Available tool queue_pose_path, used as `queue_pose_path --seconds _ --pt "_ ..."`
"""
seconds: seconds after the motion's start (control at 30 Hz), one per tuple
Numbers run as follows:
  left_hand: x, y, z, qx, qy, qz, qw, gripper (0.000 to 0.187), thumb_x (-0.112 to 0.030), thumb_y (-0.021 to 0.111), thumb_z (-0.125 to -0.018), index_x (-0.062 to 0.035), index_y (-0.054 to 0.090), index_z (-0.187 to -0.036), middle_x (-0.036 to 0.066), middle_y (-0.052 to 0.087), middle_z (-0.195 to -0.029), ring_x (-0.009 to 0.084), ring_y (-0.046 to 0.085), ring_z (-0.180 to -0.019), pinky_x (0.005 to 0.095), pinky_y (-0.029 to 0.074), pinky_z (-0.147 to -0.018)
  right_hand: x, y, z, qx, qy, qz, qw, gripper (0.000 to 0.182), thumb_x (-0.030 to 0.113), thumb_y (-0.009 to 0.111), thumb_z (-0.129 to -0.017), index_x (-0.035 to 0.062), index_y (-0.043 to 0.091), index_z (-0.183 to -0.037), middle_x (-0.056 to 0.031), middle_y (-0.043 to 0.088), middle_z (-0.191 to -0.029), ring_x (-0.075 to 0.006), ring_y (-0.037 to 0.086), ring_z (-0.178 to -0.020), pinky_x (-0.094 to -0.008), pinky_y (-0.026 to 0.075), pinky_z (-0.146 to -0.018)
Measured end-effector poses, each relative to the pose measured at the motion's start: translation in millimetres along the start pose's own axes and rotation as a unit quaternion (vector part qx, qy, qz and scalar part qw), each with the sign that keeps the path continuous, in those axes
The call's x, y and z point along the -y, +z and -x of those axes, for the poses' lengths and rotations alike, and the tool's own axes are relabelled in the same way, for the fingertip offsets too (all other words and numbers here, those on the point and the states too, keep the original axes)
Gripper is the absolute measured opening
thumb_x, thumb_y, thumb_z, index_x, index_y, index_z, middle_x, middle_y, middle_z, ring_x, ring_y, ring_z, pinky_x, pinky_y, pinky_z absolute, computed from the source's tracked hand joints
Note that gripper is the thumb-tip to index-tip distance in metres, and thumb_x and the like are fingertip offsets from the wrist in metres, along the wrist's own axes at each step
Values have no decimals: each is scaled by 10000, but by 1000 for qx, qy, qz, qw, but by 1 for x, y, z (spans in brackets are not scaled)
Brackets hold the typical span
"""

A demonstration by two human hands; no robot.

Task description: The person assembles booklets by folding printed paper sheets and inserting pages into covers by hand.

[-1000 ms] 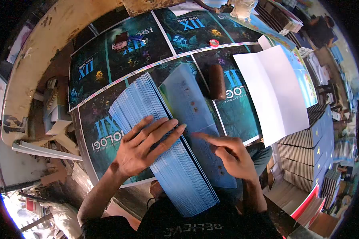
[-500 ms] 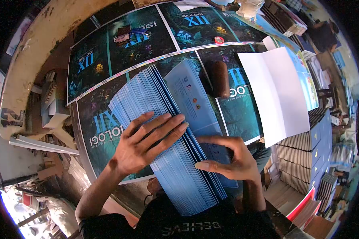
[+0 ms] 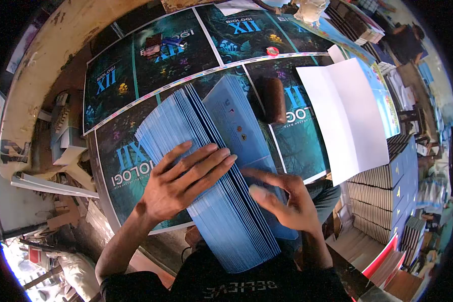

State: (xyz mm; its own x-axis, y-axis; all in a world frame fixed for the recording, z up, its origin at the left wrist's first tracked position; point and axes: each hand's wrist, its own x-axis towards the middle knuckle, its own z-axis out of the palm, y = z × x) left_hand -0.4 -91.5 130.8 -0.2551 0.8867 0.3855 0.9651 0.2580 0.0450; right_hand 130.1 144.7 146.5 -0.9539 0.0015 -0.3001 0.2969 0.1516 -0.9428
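Note:
A thick fanned stack of blue-edged folded covers or booklets (image 3: 231,221) stands on its edge, slanting across the middle of the head view and reaching my shirt. My left hand (image 3: 178,178) lies over the stack's top, its fingers stretched out and slightly apart. Beside the stack's right side is my right hand (image 3: 289,199), thumb and index finger apart and close to the outermost covers; its thumb is blurred. A blue printed cover (image 3: 236,118) with small logos leans open to the right of the stack, its lower part behind my right hand.
Large printed BIOLOGI XII sheets (image 3: 178,45) cover the table. A brown cylindrical object (image 3: 274,100) rests behind the open cover. To the right lie a folded white sheet (image 3: 345,121) and piled books (image 3: 372,196). Small dark items and a red round object (image 3: 272,51) lie farther back.
My right thumb has lifted from the stack's right side, and the outer covers there sit closer together. My left hand stays in place. The view has shifted slightly.

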Motion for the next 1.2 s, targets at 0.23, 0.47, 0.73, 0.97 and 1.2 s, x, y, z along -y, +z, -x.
queue_pose_path --seconds 0.23,0.47,0.73,0.97,1.2 --pt "-2 2 7 26 -48 6 998 502 -260 688 -926 -271 604 -1421 -65 545 -1501 120 480 -1406 402 315 -1266 -12 0 -6 1 -125 31 992 399 120 800 -880 -65 699 -1219 -208 761 -1080 -208 721 -994 -356 569 -901" --pt "0 4 7 12 -19 -35 999 516 -237 705 -917 -285 600 -1420 -66 550 -1492 120 479 -1405 395 321 -1268 -25 1 -3 -46 -151 -15 987 345 57 586 -966 -60 673 -1279 -216 750 -1129 -236 716 -1032 -369 542 -933" --pt "0 2 5 25 -28 -20 999 521 -237 710 -907 -278 604 -1416 -69 557 -1491 123 490 -1399 397 344 -1254 -11 1 -6 5 -167 63 984 481 209 834 -864 -62 688 -1234 -255 721 -1190 -277 699 -1131 -384 530 -993" --pt "-1 7 12 -22 -48 -1 999 531 -225 710 -899 -258 608 -1419 -67 575 -1481 135 499 -1398 396 379 -1233 -13 17 -7 -203 -200 -9 958 402 19 513 -941 -32 664 -1310 -227 726 -1197 -299 695 -1159 -376 515 -1016" --pt "-2 2 6 17 -40 -13 999 516 -227 706 -899 -256 618 -1406 -63 587 -1474 123 489 -1414 400 346 -1249 -11 4 -6 -3 -180 51 982 508 199 823 -849 -61 670 -1258 -251 734 -1140 -300 728 -1066 -420 555 -971"
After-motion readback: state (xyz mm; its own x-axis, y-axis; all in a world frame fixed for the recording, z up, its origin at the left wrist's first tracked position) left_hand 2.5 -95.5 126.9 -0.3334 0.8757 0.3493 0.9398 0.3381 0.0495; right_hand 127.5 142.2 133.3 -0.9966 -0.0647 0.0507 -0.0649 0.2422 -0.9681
